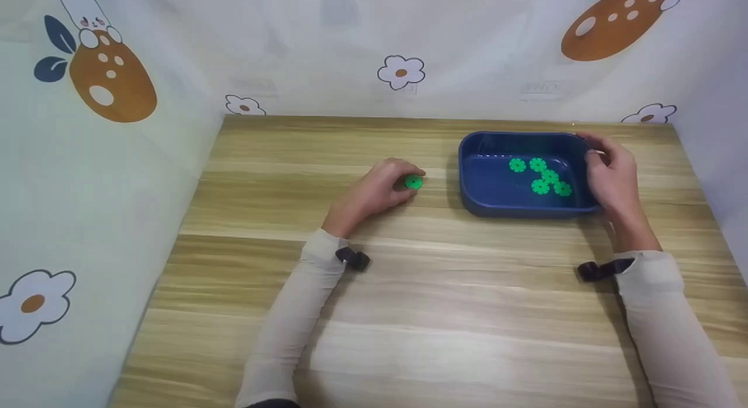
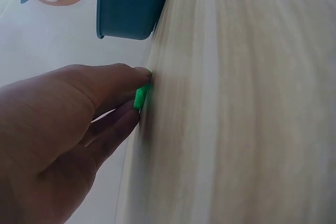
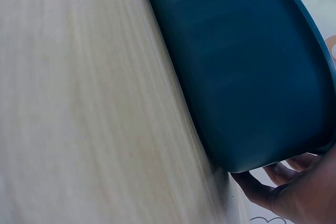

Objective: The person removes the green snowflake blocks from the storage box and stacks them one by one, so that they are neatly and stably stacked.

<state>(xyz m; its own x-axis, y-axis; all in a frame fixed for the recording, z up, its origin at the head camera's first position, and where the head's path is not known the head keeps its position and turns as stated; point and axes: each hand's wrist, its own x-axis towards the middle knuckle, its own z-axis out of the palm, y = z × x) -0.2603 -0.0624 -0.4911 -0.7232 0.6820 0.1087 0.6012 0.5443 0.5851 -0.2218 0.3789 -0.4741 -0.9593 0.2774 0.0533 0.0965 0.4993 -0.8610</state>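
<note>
The blue box [image 1: 529, 213] is standing close to the far edge of the table [image 1: 444, 291], a strip of which is separating the box's left wall from a green disc [image 1: 414, 182]. The left hand [image 1: 378, 189] is reaching from the near left, pinching that disc; the right hand [image 1: 618, 177], well apart, is gripping the box's right end, five discs [image 1: 549, 177] lying inside

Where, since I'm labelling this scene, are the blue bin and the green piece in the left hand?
Blue bin [image 1: 495, 183], head view: bare inner floor.
Held green piece [image 1: 414, 182], head view: its visible face.
</note>
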